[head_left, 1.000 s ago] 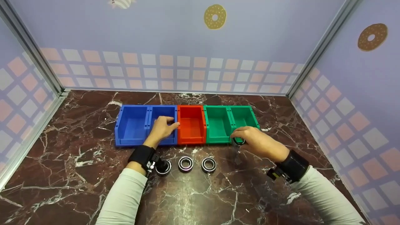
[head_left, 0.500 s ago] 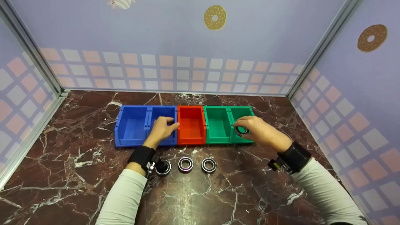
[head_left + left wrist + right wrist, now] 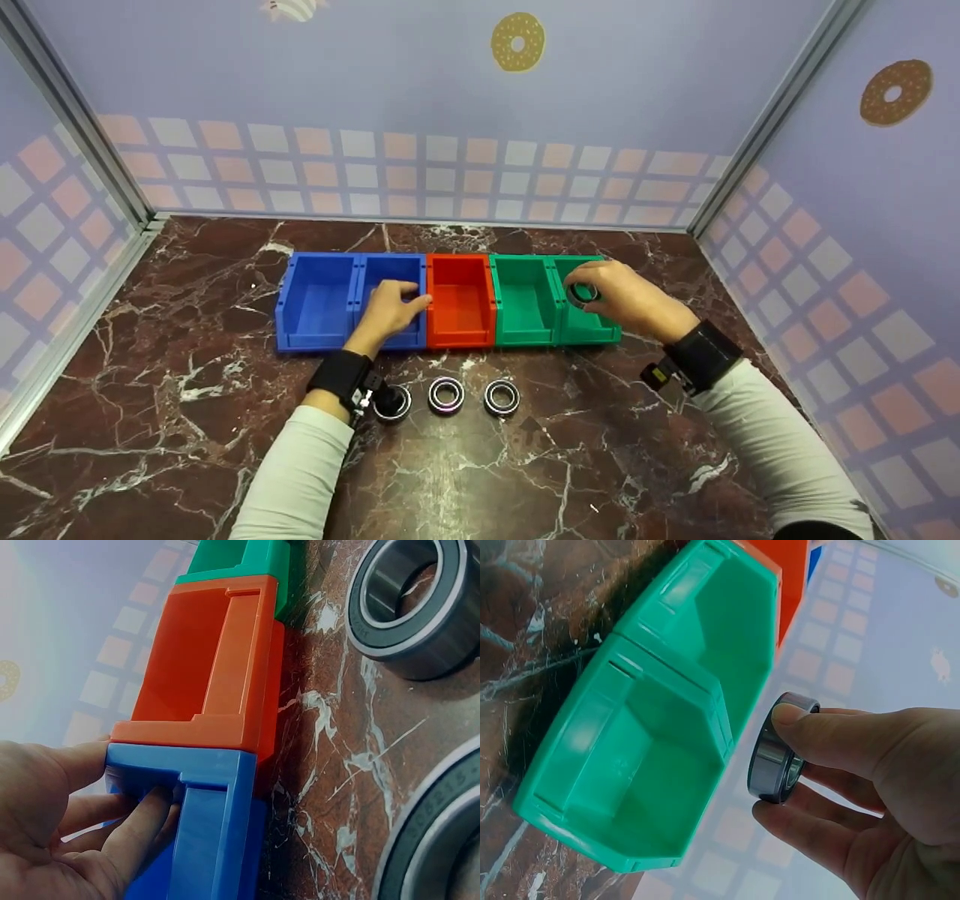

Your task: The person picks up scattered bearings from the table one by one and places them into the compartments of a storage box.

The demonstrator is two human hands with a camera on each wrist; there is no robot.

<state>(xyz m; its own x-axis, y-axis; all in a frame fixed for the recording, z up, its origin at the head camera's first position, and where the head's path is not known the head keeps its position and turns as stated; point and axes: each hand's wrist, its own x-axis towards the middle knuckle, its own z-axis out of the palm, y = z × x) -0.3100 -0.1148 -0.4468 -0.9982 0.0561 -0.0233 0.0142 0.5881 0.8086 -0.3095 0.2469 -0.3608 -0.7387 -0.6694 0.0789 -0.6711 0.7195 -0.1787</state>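
My right hand (image 3: 634, 296) pinches a steel ball bearing (image 3: 772, 754) between thumb and fingertips. It holds the bearing tilted over the rightmost green bin (image 3: 592, 334), and in the right wrist view the ring hangs beside that bin's open top. My left hand (image 3: 386, 311) rests at the second blue bin (image 3: 202, 840). Its thumb lies by the top edge next to the red bin (image 3: 255, 660), and its fingers reach inside, gripping the side wall. On the table in front of the bins lie three more bearings: a left one (image 3: 403, 414), a middle one (image 3: 446, 409) and a right one (image 3: 502, 409).
The bins stand joined in one row: the first blue bin (image 3: 315, 341) at the left end, then blue, red, the inner green bin (image 3: 525, 336) and the rightmost green one. Patterned panels (image 3: 450, 90) enclose the marble-look table (image 3: 480, 480) at the back and sides.
My right hand has moved forward with the bearing, from the front edge of the rightmost green bin to over its inside. The left hand has stayed in place.
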